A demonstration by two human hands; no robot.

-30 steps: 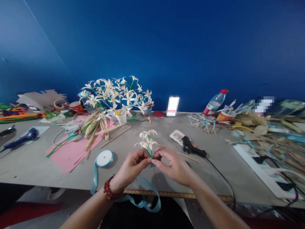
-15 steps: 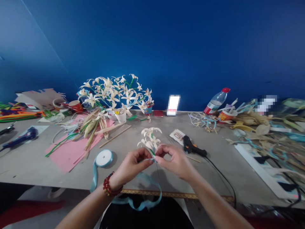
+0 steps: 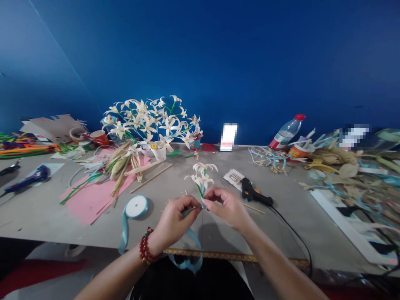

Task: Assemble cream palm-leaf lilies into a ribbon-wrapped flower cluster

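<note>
A small spray of cream artificial flowers [image 3: 203, 178] with green stems stands upright above the table's front part. My right hand [image 3: 227, 207] pinches its stem low down between thumb and fingertips. Close beside it, my left hand [image 3: 176, 216] is closed on a light blue ribbon [image 3: 194, 238] where it meets the stem. From there the ribbon hangs in a loop past the table edge to my lap. A ribbon spool [image 3: 136, 206] lies to the left, its blue end drooping over the edge.
A black glue gun [image 3: 254, 193] with a cable rests at right, near a white power strip [image 3: 340, 227]. Pink paper [image 3: 90, 204] and husks [image 3: 120, 164] lie left. Finished flowers [image 3: 150, 118] stand in cups behind. A bottle [image 3: 286, 132] leans against the wall.
The flower spray has shifted slightly right and stands straighter. My left hand has drawn the ribbon a little away from the stem, and the loop hanging below has narrowed.
</note>
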